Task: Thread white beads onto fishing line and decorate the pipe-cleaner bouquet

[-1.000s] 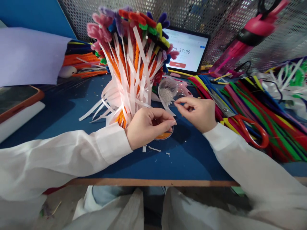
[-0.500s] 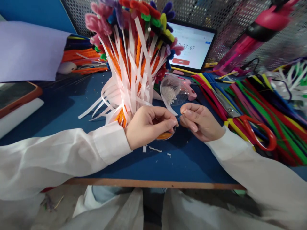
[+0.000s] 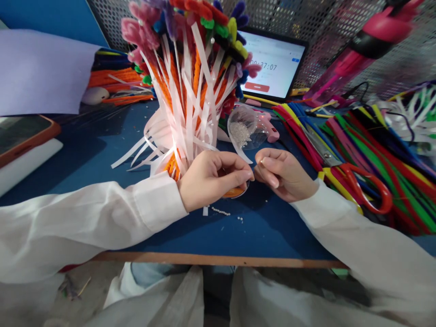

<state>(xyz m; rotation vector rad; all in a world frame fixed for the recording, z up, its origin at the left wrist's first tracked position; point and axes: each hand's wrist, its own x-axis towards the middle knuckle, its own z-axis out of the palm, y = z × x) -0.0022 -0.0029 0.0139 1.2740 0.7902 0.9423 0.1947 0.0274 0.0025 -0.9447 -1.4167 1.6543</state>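
Pinching a tiny shiny bit, the right hand was close beside the left hand, whose fingertips met; I couldn't tell on what. Little beads sat in a clear dish, farther away.

A gray wall full of little holes runs across the top. A blue board fills the upper left. The blue tabletop has a brown front edge. Gray floor shows at lower left.
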